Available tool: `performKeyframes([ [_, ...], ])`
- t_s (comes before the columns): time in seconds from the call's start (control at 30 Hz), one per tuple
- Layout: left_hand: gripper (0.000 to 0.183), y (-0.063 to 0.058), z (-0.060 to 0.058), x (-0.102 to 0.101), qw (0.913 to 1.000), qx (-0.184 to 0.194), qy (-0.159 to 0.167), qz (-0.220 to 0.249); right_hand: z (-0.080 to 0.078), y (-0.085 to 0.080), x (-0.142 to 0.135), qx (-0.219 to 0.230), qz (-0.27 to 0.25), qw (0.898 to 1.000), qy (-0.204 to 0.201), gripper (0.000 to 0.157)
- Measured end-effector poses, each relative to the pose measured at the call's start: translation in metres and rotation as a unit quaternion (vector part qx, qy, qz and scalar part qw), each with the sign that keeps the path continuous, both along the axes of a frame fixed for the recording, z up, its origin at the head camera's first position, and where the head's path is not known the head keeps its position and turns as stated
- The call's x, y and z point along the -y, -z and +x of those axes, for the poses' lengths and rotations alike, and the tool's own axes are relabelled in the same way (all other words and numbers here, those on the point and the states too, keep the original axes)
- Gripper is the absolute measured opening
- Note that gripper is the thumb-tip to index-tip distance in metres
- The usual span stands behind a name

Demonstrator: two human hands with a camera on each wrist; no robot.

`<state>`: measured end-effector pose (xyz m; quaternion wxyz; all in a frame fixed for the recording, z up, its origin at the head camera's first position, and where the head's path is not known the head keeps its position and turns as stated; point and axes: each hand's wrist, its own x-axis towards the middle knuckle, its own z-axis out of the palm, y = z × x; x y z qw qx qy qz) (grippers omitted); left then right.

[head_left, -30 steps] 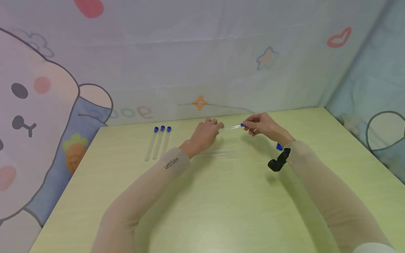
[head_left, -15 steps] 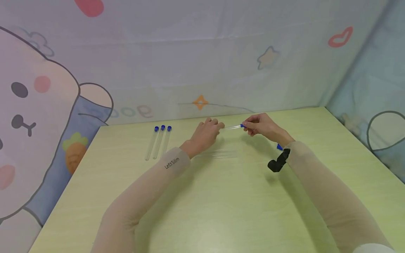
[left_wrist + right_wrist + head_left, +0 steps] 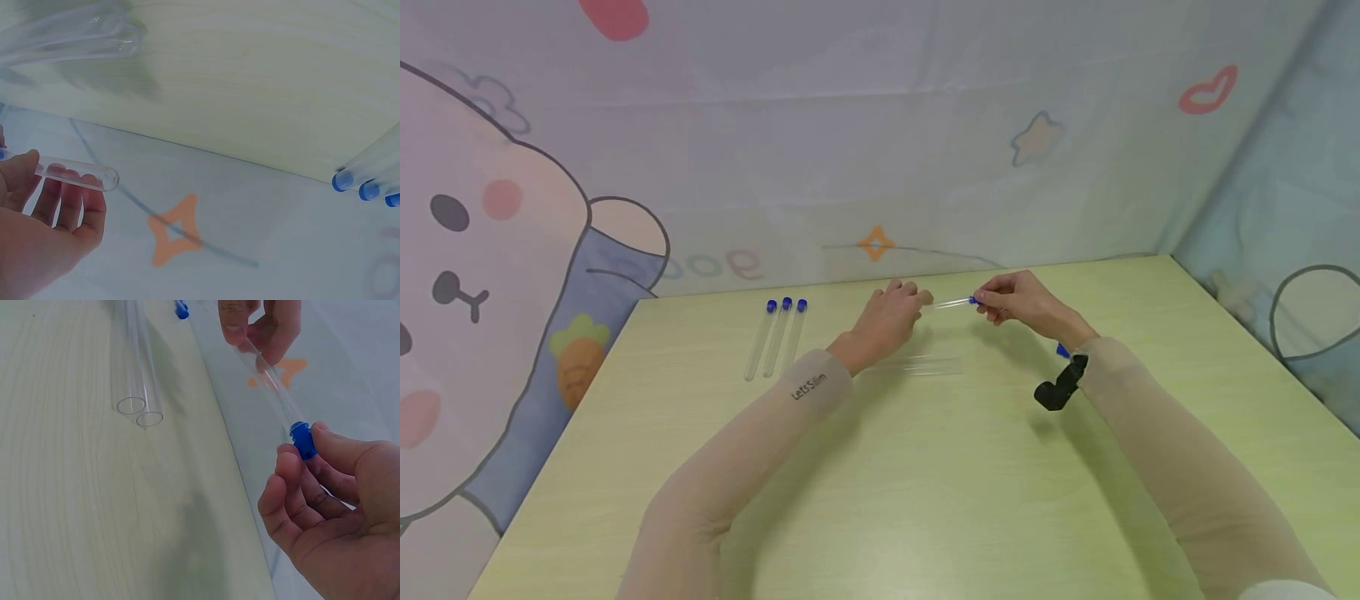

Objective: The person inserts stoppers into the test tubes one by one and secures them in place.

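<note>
Above the far part of the table, a clear test tube (image 3: 951,303) is held between both hands, lying nearly level. My left hand (image 3: 887,321) grips the tube toward its rounded end, thumb on one side and fingers on the other in the left wrist view. At the tube's mouth sits a blue stopper (image 3: 304,440), pinched between the thumb and fingers of my right hand (image 3: 1022,302). The stopper's ribbed part shows right at the tube's rim in the right wrist view.
Several uncapped clear tubes (image 3: 917,365) lie on the table (image 3: 880,483) below the hands. To the left are 3 tubes with blue stoppers (image 3: 778,337), side by side. Another blue stopper (image 3: 1063,350) rests near the right wrist. A printed cloth (image 3: 850,150) hangs behind the table.
</note>
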<state>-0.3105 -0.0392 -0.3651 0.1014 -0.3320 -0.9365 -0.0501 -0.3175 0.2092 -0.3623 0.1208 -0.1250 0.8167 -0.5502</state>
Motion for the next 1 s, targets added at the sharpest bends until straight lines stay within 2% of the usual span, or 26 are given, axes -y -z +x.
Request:
performKeyframes([
  [0.33,0.032,0.0003,-0.0013,-0.0015,1.0000,0.003,0.002,0.006,-0.0007,-0.0001,-0.0001,0.007,-0.011,1.000,0.008,0.035],
  [0.63,0.033,0.0013,-0.0035,-0.0018,0.9949,0.066,0.036,0.067,0.0008,0.0026,0.0019,0.019,-0.063,0.998,0.020,0.030],
  [0.83,0.031,0.0021,-0.0051,-0.0022,0.9927,0.066,0.046,0.089,0.0013,0.0022,0.0050,0.037,-0.105,0.993,0.041,0.025],
  [1.0,0.029,0.0010,-0.0050,-0.0029,0.9921,0.054,0.050,0.101,0.0006,0.0020,0.0087,0.031,-0.118,0.991,0.055,0.029],
])
